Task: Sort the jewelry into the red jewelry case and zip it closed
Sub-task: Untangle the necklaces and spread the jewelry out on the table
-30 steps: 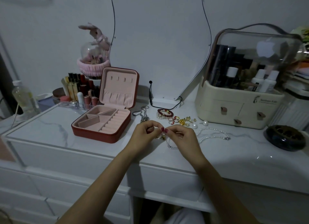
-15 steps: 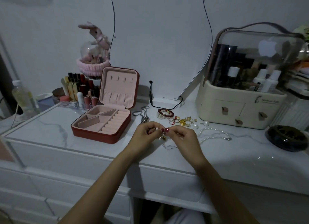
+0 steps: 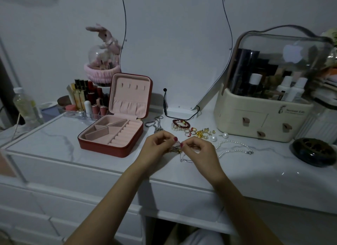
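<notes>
The red jewelry case (image 3: 113,135) lies open on the white marble-look tabletop (image 3: 54,138), left of the hands, its lid upright and its pink compartments and ring rolls bare. The left hand (image 3: 155,148) and the right hand (image 3: 200,151) meet just above the table's front edge, fingers curled, both pinching a thin chain with a small gold-coloured cluster (image 3: 176,149) between the fingertips; its loose end (image 3: 186,159) trails onto the tabletop below the right hand. How the clasp sits in the fingers cannot be told.

Beyond the hands, more jewelry lies loose on the table: a dark chain (image 3: 156,124) beside the case, a red bead bracelet (image 3: 180,124), a scatter of rings (image 3: 193,132), two pearl earrings (image 3: 218,136) and a pearl necklace (image 3: 235,148) to the right. A cream cosmetics organiser (image 3: 255,122) with a clear cover holds bottles; an acrylic tray (image 3: 78,113) behind the case holds lipsticks. A dark round dish (image 3: 313,151) sits at far right.

Compared with half a second earlier, the hands remain together on the same chain, barely shifted, and the case has nothing added.
</notes>
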